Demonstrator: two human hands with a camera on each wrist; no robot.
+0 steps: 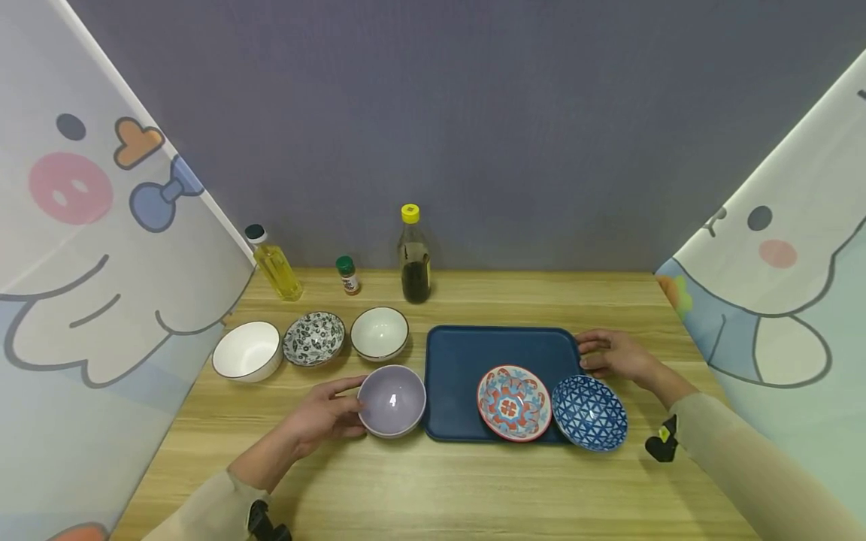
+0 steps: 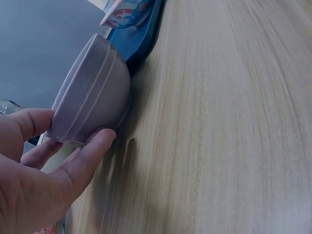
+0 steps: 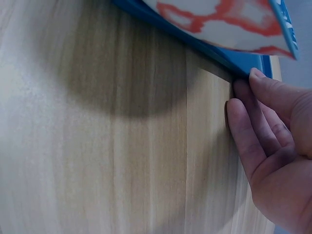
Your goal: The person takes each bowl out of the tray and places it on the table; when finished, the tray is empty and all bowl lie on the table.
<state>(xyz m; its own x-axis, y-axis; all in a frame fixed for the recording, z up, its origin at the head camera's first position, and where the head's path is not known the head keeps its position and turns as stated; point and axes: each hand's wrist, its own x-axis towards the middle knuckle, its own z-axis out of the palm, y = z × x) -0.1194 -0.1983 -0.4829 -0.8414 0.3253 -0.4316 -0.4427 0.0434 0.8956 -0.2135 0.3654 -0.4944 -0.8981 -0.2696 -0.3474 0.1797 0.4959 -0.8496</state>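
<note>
My left hand [image 1: 329, 412] holds a light purple bowl [image 1: 392, 402] by its side, just left of a dark blue tray [image 1: 467, 342]. In the left wrist view the thumb and fingers sit against the outer wall of the purple bowl [image 2: 95, 90]. My right hand [image 1: 619, 355] is at the tray's right edge; in the right wrist view the thumb and a finger pinch the tray's rim [image 3: 209, 51]. A red-patterned bowl [image 1: 514, 403] stands on the tray. Beside it, a blue triangle-patterned bowl [image 1: 589, 413] juts past the tray's right front corner.
Left of the tray stand a white bowl [image 1: 246, 351], a black-floral bowl [image 1: 314, 339] and a brown-rimmed bowl [image 1: 380, 333]. Behind them are an oil bottle [image 1: 277, 267], a green-capped jar [image 1: 348, 276] and a dark sauce bottle [image 1: 415, 263]. Grey panel [image 1: 460, 135] rises behind.
</note>
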